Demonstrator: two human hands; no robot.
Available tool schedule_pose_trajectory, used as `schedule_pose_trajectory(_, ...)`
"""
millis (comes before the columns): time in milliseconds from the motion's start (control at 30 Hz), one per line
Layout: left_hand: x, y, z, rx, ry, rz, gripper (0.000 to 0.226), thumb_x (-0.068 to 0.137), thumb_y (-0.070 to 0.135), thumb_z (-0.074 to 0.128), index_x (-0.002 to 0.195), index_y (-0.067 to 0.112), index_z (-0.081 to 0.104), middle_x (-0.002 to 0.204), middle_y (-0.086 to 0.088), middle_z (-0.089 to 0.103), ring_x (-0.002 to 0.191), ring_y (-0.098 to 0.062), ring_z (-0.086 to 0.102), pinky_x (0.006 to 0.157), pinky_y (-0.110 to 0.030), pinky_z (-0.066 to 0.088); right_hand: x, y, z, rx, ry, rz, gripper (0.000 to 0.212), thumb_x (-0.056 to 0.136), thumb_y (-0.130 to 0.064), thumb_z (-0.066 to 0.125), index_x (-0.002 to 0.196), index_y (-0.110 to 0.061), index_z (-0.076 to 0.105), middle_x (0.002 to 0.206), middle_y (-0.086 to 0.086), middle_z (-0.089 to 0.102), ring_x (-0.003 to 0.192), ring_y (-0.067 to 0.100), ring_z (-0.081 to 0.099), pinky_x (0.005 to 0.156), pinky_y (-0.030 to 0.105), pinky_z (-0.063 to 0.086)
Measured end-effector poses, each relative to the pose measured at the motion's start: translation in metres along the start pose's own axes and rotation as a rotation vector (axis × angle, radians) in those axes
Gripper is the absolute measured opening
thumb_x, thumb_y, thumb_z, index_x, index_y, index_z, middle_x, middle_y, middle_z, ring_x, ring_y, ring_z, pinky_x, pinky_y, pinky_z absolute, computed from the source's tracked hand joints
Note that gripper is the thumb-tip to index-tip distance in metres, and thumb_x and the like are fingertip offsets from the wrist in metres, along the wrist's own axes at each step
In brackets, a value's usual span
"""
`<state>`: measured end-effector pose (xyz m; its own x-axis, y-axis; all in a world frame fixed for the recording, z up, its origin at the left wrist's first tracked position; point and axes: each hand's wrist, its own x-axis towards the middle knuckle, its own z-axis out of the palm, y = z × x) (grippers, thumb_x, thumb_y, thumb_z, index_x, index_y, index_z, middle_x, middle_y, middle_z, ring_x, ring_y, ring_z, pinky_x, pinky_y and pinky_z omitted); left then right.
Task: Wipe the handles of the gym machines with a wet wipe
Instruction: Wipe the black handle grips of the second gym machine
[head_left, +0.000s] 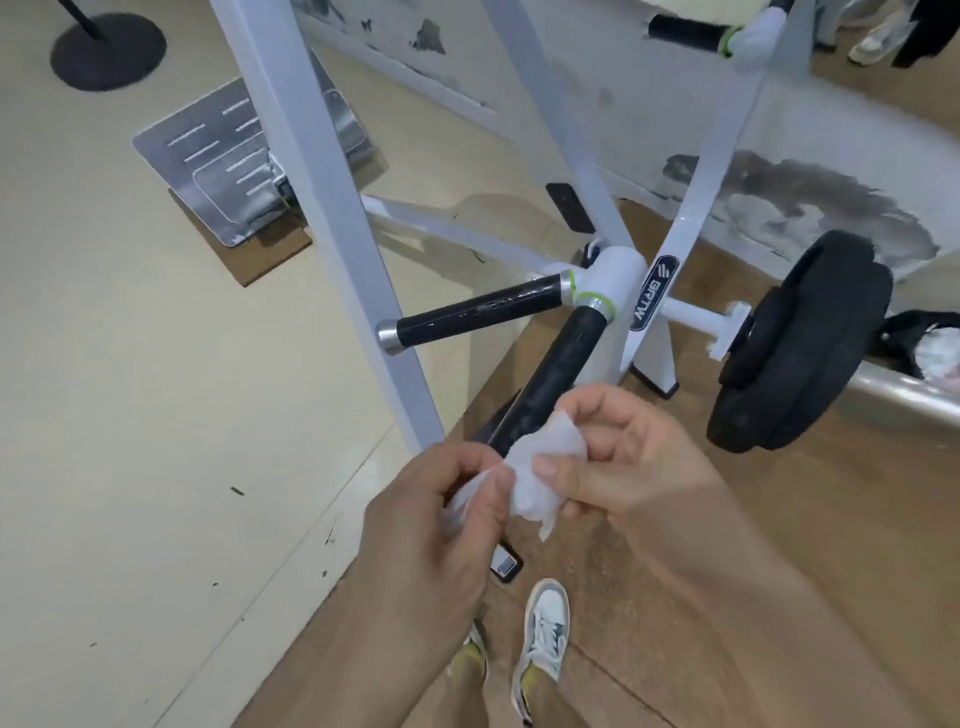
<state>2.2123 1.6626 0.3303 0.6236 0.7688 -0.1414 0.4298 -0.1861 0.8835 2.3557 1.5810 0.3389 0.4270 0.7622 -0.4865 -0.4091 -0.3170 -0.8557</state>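
both hands pinch the wet wipe (535, 467) just in front of the near black handle (558, 374): left hand (431, 525) on its lower corner, right hand (623, 457) on the bunched top. it's limp, light, prob slippery, so i'd wad it in my palm & wrap the grip.

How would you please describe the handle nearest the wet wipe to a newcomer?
Find the white machine frame with its black weight plates. Two black handles leave its white hub. Yours is the near handle, pointing at the wet wipe; the side handle shows a silver cap.
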Motion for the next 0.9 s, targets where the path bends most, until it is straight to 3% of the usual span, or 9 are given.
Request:
schedule_pose_trajectory(100,0.006,-0.018,0.008,0.006,0.090,-0.054,0.012,0.085,0.030,0.068,0.075,0.037,0.065,0.075,0.020,0.067,0.070,0.000,0.061,0.058,-0.007,0.042,0.011,0.020,0.006,-0.133,0.189,-0.119,0.020,0.077,0.005,0.072,0.078,-0.015,0.072,0.071,0.006,0.072,0.061,0.012,0.067,0.054,0.018,0.050)
schedule_pose_trajectory(233,0.019,-0.037,0.018,0.137,0.123,-0.072,0.016,0.082,0.028,0.068,0.073,0.040,0.063,0.081,0.018,0.063,0.082,0.005,0.058,0.067,-0.005,0.039,0.015,0.055,0.017,-0.672,0.296,-0.348,0.015,0.084,-0.011,0.067,0.087,-0.024,0.075,0.094,-0.012,0.063,0.083,0.008,0.063,0.067,0.018,0.051)
schedule_pose_trajectory(367,0.028,-0.040,0.017,0.130,0.126,-0.123,0.012,0.079,0.035,0.066,0.070,0.043,0.066,0.083,0.017,0.060,0.082,0.004,0.057,0.063,-0.008,0.039,0.014,0.070,0.019,-1.046,0.413,-0.583,0.017,0.084,-0.028,0.065,0.095,-0.021,0.075,0.096,-0.003,0.058,0.082,0.012,0.046,0.070,0.016,0.039)
schedule_pose_trajectory(467,0.034,-0.036,0.017,0.070,0.112,-0.162,0.013,0.080,0.030,0.069,0.072,0.040,0.068,0.073,0.018,0.067,0.070,0.000,0.061,0.059,-0.018,0.045,0.016,0.067,0.024,-1.000,0.332,-0.562,0.019,0.086,-0.024,0.064,0.101,-0.019,0.074,0.090,-0.006,0.055,0.062,0.003,0.047,0.056,0.011,0.042)
schedule_pose_trajectory(533,0.039,-0.034,0.016,0.028,0.122,-0.163,0.015,0.081,0.022,0.071,0.071,0.033,0.067,0.068,0.017,0.068,0.064,-0.001,0.063,0.057,-0.020,0.049,0.023,0.062,0.028,-0.926,0.315,-0.546,0.019,0.086,-0.017,0.063,0.102,-0.019,0.073,0.091,-0.006,0.057,0.061,0.001,0.052,0.058,0.008,0.045)
schedule_pose_trajectory(600,0.037,-0.033,0.016,-0.001,0.087,-0.140,0.020,0.084,0.017,0.069,0.074,0.034,0.070,0.070,0.018,0.070,0.068,-0.001,0.066,0.063,-0.020,0.051,0.030,0.059,0.031,-0.881,0.350,-0.578,0.018,0.086,-0.012,0.062,0.099,-0.015,0.073,0.090,-0.003,0.058,0.064,0.005,0.057,0.060,0.018,0.052)
schedule_pose_trajectory(667,0.027,-0.032,0.015,-0.012,0.053,-0.095,0.025,0.088,0.016,0.065,0.082,0.039,0.073,0.082,0.024,0.071,0.082,0.005,0.067,0.074,-0.016,0.051,0.032,0.059,0.034,-0.892,0.401,-0.606,0.019,0.086,-0.010,0.059,0.098,-0.013,0.074,0.089,-0.002,0.059,0.065,0.005,0.055,0.062,0.016,0.051)
schedule_pose_trajectory(767,0.010,-0.038,0.018,0.163,0.122,0.110,0.029,0.081,0.011,0.058,0.091,0.034,0.072,0.100,0.026,0.069,0.097,0.008,0.061,0.083,-0.009,0.045,0.024,0.061,0.033,-0.876,0.389,-0.550,0.026,0.086,-0.011,0.054,0.103,-0.014,0.073,0.096,-0.003,0.057,0.073,0.004,0.056,0.070,0.010,0.047)
schedule_pose_trajectory(900,0.001,-0.043,0.026,0.297,0.140,0.339,0.025,0.071,0.001,0.056,0.069,0.020,0.072,0.090,0.016,0.071,0.089,-0.006,0.059,0.076,-0.009,0.043,0.011,0.056,0.017,-0.779,0.107,-0.350,0.030,0.092,-0.017,0.050,0.117,-0.021,0.067,0.113,-0.013,0.049,0.096,0.005,0.058,0.083,0.012,0.045)
